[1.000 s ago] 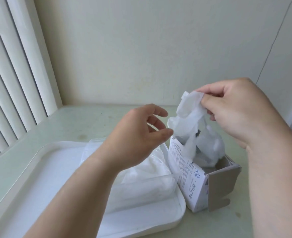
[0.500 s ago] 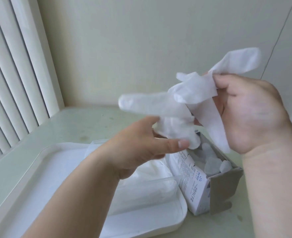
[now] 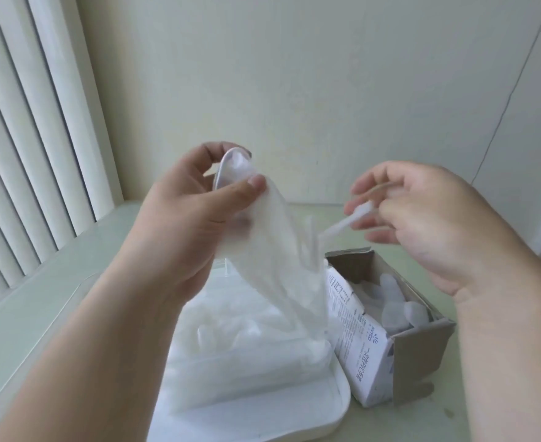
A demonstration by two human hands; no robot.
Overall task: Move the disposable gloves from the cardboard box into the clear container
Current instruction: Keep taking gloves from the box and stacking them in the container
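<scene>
1. Head view, against half a second earlier: the glove [image 3: 282, 282] had passed from the right hand's bunched grip to the left hand [image 3: 192, 224], which now pinched its cuff between thumb and fingers.
2. Where the glove had been crumpled high above the cardboard box [image 3: 419, 358], it now hung opened out, with its lower part draped over the clear container [image 3: 256, 374].
3. The right hand [image 3: 428, 224] had let go of the bulk and, though blurred, appeared to pinch only the tip of one glove finger, pulled out sideways.
4. Box, container and white tray [image 3: 294, 419] lay where they had been on the pale table [image 3: 55, 298].
5. Counts: two hands, one glove held between them, one cardboard box, one clear container, one tray.
6. More gloves [image 3: 393, 301] lay in the open box, and a pile [image 3: 231, 327] filled the container; neither heap could be counted.
7. The container stood on the tray, with the box just beside it on the right.
</scene>
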